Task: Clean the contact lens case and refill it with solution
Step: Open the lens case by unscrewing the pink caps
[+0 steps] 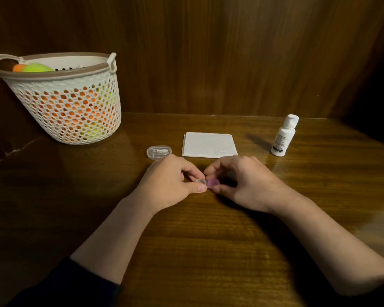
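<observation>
Head view, both hands [208,185] pinching lens case [207,182]

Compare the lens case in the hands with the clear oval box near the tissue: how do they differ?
The lens case is pinched between the left hand and right hand; the clear oval box lies untouched on the table. The lens case shows a clear end and a purple end; the oval box is all clear, with white pieces inside. Both are small plastic containers.

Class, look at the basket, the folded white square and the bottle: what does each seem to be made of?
Basket: probably moulded plastic, matt white, regular punched holes.
Folded white square: likely tissue paper, soft matt layers at its edge.
Bottle: apparently opaque white plastic, slight sheen, printed label.
</observation>
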A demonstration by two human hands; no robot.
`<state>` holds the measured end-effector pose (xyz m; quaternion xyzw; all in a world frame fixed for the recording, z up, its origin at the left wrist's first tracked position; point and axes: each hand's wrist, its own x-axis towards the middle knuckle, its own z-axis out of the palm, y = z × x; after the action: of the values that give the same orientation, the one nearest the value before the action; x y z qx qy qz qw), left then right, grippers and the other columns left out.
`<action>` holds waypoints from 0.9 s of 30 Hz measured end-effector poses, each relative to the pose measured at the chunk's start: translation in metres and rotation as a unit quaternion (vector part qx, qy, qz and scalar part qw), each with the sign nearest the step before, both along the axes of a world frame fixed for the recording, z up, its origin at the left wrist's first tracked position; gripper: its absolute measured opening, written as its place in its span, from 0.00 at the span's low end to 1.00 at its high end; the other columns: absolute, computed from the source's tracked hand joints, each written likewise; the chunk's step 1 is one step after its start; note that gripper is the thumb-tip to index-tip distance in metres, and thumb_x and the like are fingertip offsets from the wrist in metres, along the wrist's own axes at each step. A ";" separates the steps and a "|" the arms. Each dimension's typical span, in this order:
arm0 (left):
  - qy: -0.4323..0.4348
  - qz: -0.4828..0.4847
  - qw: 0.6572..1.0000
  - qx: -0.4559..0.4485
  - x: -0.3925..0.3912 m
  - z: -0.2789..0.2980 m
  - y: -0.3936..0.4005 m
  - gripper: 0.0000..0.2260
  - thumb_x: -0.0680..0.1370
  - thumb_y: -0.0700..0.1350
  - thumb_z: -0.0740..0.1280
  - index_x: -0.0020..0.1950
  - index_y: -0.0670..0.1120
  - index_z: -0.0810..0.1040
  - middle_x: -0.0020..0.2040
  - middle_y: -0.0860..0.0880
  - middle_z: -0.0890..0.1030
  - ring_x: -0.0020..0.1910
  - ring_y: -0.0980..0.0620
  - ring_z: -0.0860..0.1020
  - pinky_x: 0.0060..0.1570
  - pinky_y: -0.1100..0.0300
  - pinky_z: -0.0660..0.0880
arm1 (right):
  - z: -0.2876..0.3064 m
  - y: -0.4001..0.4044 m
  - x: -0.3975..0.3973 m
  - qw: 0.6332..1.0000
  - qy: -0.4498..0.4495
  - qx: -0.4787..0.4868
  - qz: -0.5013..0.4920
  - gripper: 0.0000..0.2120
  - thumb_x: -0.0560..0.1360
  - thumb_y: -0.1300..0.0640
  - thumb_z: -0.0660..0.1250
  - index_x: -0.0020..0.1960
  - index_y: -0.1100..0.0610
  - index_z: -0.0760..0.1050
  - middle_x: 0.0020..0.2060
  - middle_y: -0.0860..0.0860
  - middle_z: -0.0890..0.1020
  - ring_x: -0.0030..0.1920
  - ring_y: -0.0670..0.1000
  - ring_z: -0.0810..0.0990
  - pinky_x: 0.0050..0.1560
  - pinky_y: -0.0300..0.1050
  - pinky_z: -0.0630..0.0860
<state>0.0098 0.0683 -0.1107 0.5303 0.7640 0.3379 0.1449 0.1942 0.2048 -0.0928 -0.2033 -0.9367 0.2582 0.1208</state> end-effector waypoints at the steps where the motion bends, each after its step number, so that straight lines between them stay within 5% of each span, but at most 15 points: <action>1: 0.001 -0.001 1.000 -0.001 0.000 0.000 0.000 0.09 0.73 0.54 0.81 0.51 0.65 0.88 0.44 0.65 0.85 0.44 0.64 0.80 0.42 0.64 0.75 | 0.001 0.000 0.001 1.000 0.000 0.010 -0.006 0.19 0.74 0.48 0.81 0.63 0.40 0.81 0.52 0.34 0.86 0.56 0.36 0.82 0.59 0.32 0.77; 5: 0.001 -0.008 1.000 0.000 0.000 0.001 -0.001 0.08 0.74 0.53 0.81 0.51 0.63 0.89 0.44 0.64 0.85 0.47 0.72 0.77 0.41 0.64 0.75 | 0.003 0.003 0.000 0.998 -0.016 0.054 -0.027 0.25 0.70 0.35 0.80 0.64 0.40 0.79 0.49 0.34 0.83 0.56 0.38 0.76 0.53 0.34 0.72; 11: 0.010 -0.005 1.000 0.000 0.001 0.002 -0.001 0.08 0.73 0.55 0.81 0.52 0.63 0.88 0.45 0.64 0.84 0.45 0.70 0.78 0.40 0.64 0.73 | -0.002 0.006 0.002 0.998 -0.001 0.057 -0.011 0.18 0.74 0.41 0.79 0.62 0.39 0.82 0.46 0.32 0.84 0.58 0.38 0.73 0.53 0.33 0.67; 16: 0.023 0.001 1.000 0.001 0.002 0.002 -0.001 0.08 0.73 0.55 0.81 0.51 0.63 0.88 0.46 0.64 0.84 0.43 0.64 0.79 0.42 0.63 0.73 | 0.002 0.005 0.002 0.999 -0.019 0.046 -0.023 0.26 0.72 0.33 0.77 0.67 0.36 0.76 0.50 0.30 0.82 0.59 0.39 0.72 0.59 0.44 0.73; 20: 0.019 -0.005 1.000 0.003 0.002 0.002 -0.001 0.07 0.73 0.55 0.81 0.50 0.63 0.89 0.45 0.63 0.84 0.44 0.73 0.76 0.41 0.63 0.71 | 0.001 0.004 0.002 0.998 -0.019 0.048 -0.031 0.25 0.71 0.34 0.78 0.66 0.36 0.78 0.45 0.30 0.83 0.58 0.36 0.70 0.62 0.47 0.73; 23: 0.013 -0.007 1.000 0.005 0.002 0.002 -0.001 0.07 0.74 0.54 0.81 0.50 0.62 0.89 0.45 0.62 0.84 0.43 0.76 0.75 0.40 0.63 0.70 | 0.002 0.001 0.003 1.000 -0.009 0.020 -0.007 0.28 0.70 0.34 0.79 0.68 0.35 0.77 0.50 0.27 0.84 0.61 0.37 0.71 0.64 0.49 0.71; 27: 0.020 0.001 1.000 -0.005 0.004 0.003 0.000 0.07 0.74 0.53 0.80 0.51 0.62 0.89 0.46 0.63 0.83 0.41 0.68 0.78 0.39 0.66 0.70 | 0.009 0.004 0.005 0.999 -0.032 0.031 -0.027 0.33 0.69 0.29 0.77 0.71 0.33 0.73 0.52 0.30 0.83 0.64 0.42 0.69 0.65 0.54 0.74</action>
<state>0.0134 0.0679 -0.1081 0.5352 0.7690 0.3234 0.1323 0.1991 0.2085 -0.0843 -0.2329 -0.9418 0.2188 0.1040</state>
